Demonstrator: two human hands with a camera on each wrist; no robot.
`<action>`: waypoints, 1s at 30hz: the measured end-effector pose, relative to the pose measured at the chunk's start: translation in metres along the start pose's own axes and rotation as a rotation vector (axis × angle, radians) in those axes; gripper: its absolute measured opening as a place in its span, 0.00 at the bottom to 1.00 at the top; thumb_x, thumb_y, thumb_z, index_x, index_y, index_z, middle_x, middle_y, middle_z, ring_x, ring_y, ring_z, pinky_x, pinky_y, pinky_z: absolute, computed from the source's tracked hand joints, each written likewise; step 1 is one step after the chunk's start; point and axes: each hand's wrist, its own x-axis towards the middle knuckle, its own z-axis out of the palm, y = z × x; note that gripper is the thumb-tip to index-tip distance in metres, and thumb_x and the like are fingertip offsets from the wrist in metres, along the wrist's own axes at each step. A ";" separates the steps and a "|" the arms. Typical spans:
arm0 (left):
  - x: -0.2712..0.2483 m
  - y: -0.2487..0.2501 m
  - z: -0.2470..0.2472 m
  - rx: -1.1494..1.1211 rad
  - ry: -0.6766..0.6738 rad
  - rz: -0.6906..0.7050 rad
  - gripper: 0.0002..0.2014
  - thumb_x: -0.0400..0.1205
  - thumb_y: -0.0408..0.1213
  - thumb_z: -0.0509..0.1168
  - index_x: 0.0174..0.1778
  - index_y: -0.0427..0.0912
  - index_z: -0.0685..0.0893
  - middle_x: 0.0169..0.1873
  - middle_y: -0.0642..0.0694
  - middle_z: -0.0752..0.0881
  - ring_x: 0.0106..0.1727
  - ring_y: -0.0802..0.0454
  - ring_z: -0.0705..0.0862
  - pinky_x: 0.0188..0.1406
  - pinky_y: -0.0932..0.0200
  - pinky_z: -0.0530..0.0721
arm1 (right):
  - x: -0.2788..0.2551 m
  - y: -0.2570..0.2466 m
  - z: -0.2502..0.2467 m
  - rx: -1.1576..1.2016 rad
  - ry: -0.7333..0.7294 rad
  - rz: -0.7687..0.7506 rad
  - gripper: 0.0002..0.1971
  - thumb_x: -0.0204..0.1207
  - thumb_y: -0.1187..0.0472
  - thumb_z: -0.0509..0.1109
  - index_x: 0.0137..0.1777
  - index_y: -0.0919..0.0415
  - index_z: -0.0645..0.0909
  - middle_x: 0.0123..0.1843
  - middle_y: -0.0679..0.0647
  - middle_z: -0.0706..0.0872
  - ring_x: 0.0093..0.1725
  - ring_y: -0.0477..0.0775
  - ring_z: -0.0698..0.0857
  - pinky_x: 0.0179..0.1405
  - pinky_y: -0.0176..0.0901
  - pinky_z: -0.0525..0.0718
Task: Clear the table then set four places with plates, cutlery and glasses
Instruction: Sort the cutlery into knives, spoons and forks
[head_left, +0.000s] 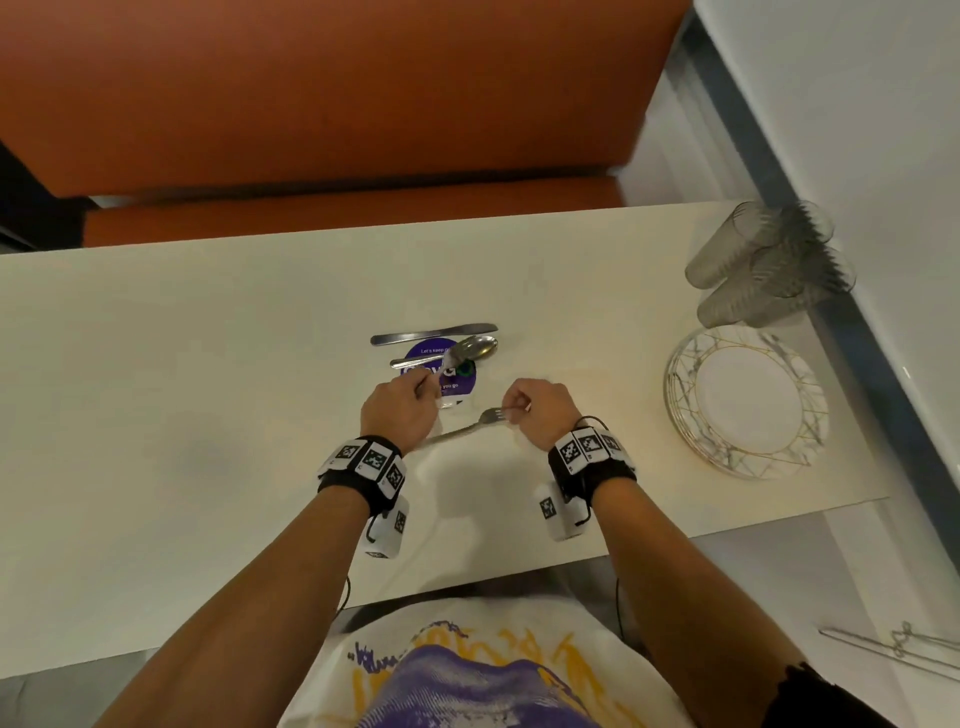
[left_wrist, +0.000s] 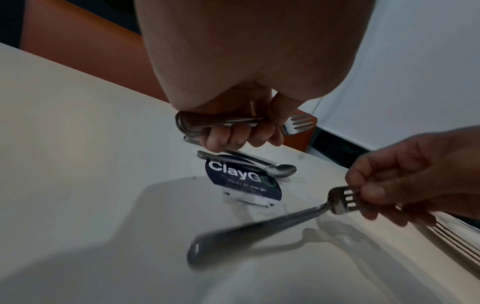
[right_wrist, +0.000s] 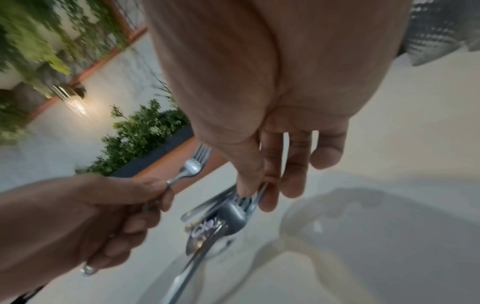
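Observation:
My left hand (head_left: 410, 400) grips a bundle of cutlery (left_wrist: 223, 123) by the handles, and one fork head (left_wrist: 298, 122) sticks out past the fingers. My right hand (head_left: 519, 408) pinches a single fork (head_left: 485, 418) by its tines, with the handle (left_wrist: 246, 236) slanting down toward my left wrist just above the table. A knife (head_left: 434, 334) and a spoon (head_left: 470, 348) lie on the cream table (head_left: 182, 364) just beyond my hands, the spoon partly over a round purple sticker (head_left: 457, 382). In the right wrist view my thumb and fingers (right_wrist: 270, 197) close on the fork tines.
A stack of white plates with gold lines (head_left: 748, 400) sits at the table's right end. Several ribbed glasses (head_left: 769, 265) stand behind the plates by the wall. An orange bench (head_left: 337, 104) runs along the far side. The table's left half is bare.

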 end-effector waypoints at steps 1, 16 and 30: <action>0.002 0.002 -0.003 -0.020 -0.005 0.012 0.15 0.90 0.47 0.56 0.43 0.51 0.85 0.38 0.49 0.89 0.41 0.44 0.85 0.43 0.51 0.83 | 0.000 -0.006 -0.005 0.027 0.012 -0.049 0.04 0.76 0.66 0.73 0.47 0.58 0.89 0.42 0.46 0.85 0.42 0.46 0.81 0.40 0.29 0.72; -0.002 0.037 -0.023 -0.572 -0.338 -0.044 0.15 0.90 0.39 0.59 0.47 0.38 0.88 0.31 0.38 0.86 0.25 0.44 0.79 0.22 0.55 0.74 | 0.023 -0.060 -0.028 0.184 0.398 -0.166 0.05 0.78 0.63 0.75 0.48 0.52 0.88 0.40 0.44 0.89 0.44 0.48 0.87 0.48 0.38 0.83; 0.006 0.043 -0.029 -0.723 -0.413 -0.191 0.16 0.90 0.41 0.58 0.48 0.36 0.87 0.28 0.43 0.78 0.19 0.53 0.70 0.15 0.63 0.66 | 0.030 -0.062 -0.033 0.171 0.387 -0.131 0.09 0.82 0.59 0.71 0.58 0.47 0.77 0.43 0.50 0.86 0.43 0.52 0.84 0.38 0.36 0.77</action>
